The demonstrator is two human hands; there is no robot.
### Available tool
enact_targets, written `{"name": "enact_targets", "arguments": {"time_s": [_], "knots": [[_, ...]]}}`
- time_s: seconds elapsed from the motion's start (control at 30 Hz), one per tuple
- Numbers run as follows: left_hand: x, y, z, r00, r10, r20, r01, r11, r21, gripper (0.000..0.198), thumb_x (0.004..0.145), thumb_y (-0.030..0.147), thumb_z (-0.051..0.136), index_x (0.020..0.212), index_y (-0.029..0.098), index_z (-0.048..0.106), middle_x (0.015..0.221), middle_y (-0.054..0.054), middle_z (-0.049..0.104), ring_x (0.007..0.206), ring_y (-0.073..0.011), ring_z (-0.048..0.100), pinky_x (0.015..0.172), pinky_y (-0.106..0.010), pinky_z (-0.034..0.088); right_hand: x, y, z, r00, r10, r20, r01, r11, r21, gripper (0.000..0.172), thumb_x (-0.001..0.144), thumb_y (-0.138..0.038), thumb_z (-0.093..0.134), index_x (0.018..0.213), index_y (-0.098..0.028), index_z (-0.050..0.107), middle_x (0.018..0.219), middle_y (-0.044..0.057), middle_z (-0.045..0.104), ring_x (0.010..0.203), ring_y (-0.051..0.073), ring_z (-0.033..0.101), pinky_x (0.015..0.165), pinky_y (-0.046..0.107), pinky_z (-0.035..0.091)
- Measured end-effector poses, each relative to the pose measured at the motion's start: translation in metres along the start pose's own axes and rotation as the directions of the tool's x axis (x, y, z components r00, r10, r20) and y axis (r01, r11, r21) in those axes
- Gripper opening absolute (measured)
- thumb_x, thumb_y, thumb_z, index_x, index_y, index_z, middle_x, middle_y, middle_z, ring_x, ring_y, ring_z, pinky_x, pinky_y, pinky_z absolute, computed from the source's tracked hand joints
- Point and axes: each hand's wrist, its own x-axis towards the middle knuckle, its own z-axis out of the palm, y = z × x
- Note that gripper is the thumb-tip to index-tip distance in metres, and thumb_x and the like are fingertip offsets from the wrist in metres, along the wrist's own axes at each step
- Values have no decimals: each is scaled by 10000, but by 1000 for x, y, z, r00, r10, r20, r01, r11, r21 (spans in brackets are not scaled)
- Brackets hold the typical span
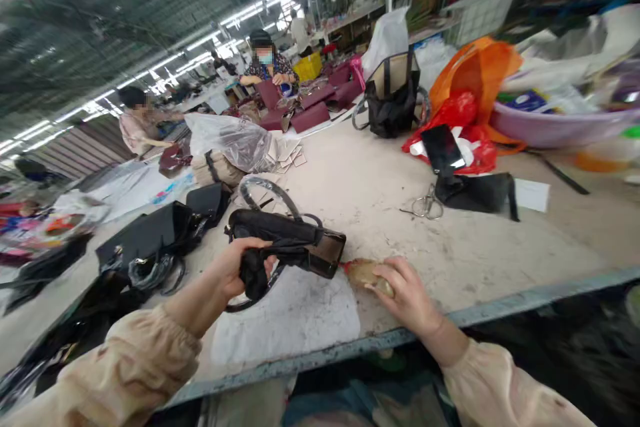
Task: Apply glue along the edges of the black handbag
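My left hand (253, 263) is closed around bunched black fabric at the near end of a black handbag (280, 230). The bag lies on its side, and its looped handles look wrapped in clear film. In my right hand (403, 290) is a yellowish squeeze bottle (364, 272), held low over the table. Its red tip points left and meets, or nearly meets, the lower corner of the bag's flat end; blur hides whether they touch. A white sheet (300, 313) lies under the bag.
Scissors (427, 205) and a black pouch (477, 193) lie to the right, before a red plastic bag (470, 113) and purple basin (565, 123). Another black bag (393, 100) stands behind. More dark bags (150, 233) crowd the left. Two people (273, 67) work across the table.
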Motion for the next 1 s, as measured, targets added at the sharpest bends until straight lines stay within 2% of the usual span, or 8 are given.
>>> {"name": "enact_targets", "arguments": {"time_s": [0.2,0.6,0.87,1.0], "knots": [[4,0,4,998,-18,56,17,1000,20,125,783,118,466,722,16,504,632,-104,450,525,-117,456,455,-201,405,1,5,-3,1000,-21,6,21,1000,-16,204,898,-246,544,1085,-179,495,1038,128,426,929,302,472,741,440,478],[10,5,13,996,-25,88,24,1000,6,119,745,106,479,713,-6,501,647,-114,456,526,-108,450,453,-188,403,-1,1,-6,996,-55,69,53,998,36,198,897,-225,548,1082,-184,491,1048,122,432,921,280,474,746,421,486],[6,6,14,998,-29,63,28,1000,5,119,760,108,465,723,-1,496,634,-107,445,517,-109,450,442,-186,397,1,11,-7,1000,-11,-26,11,1000,16,203,901,-275,556,1079,-190,507,1040,119,435,928,282,488,764,427,489],[6,6,14,997,-29,69,28,1000,15,118,763,115,468,730,4,494,632,-99,440,512,-108,446,440,-190,394,2,11,-7,999,-9,-33,10,1000,12,200,912,-294,536,1084,-196,506,1044,121,436,933,283,494,768,434,490]]}}
